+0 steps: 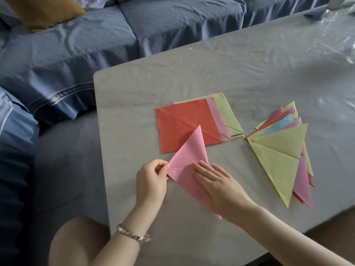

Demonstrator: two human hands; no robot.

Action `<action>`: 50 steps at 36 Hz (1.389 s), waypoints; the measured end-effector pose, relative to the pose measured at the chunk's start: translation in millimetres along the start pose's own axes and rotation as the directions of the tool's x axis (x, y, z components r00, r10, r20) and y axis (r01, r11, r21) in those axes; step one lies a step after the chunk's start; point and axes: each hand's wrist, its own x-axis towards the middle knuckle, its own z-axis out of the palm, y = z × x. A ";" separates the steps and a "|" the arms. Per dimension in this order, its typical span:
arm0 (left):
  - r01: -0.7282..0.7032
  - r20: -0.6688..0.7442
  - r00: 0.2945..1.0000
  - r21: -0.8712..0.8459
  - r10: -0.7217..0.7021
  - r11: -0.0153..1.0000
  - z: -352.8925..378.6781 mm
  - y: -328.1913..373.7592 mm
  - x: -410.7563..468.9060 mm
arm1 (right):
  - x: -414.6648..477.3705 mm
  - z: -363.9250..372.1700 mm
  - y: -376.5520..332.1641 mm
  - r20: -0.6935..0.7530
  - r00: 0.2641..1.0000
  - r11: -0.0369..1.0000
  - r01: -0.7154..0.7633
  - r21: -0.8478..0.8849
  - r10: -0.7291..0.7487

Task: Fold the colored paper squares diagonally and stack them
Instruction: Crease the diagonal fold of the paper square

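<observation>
A pink paper [189,156] folded into a triangle lies near the table's front left. My left hand [152,179] pinches its left corner between thumb and fingers. My right hand [215,186] lies flat on the pink triangle with straight fingers, pressing it down. Behind it sits a stack of unfolded squares [187,123] with a red sheet on top and pink and green sheets showing at its right edge. To the right lies a fanned pile of folded triangles [278,148], a yellow-green one uppermost, with pink, blue and red ones under it.
The papers lie on a grey table [211,73] covered with clear film. A blue-covered sofa [76,45] with a mustard cushion [46,10] stands behind and left. My knees show below the table's front edge.
</observation>
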 end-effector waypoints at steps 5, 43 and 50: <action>0.045 0.008 0.999 -0.050 -0.045 0.998 0.1 -1.6 1.7 | -8.5 1.2 10.3 -0.058 0.995 0.995 -0.085 -0.051 0.082; 0.042 0.000 0.999 -0.050 -0.042 0.998 2.8 -6.4 3.2 | 54.5 -40.3 49.3 0.206 0.974 0.995 -0.089 -0.036 0.095; 0.028 -0.001 1.000 -0.044 -0.028 0.999 1.3 -5.4 2.6 | 33.7 -41.4 36.5 0.315 0.945 0.996 -0.089 -0.019 0.091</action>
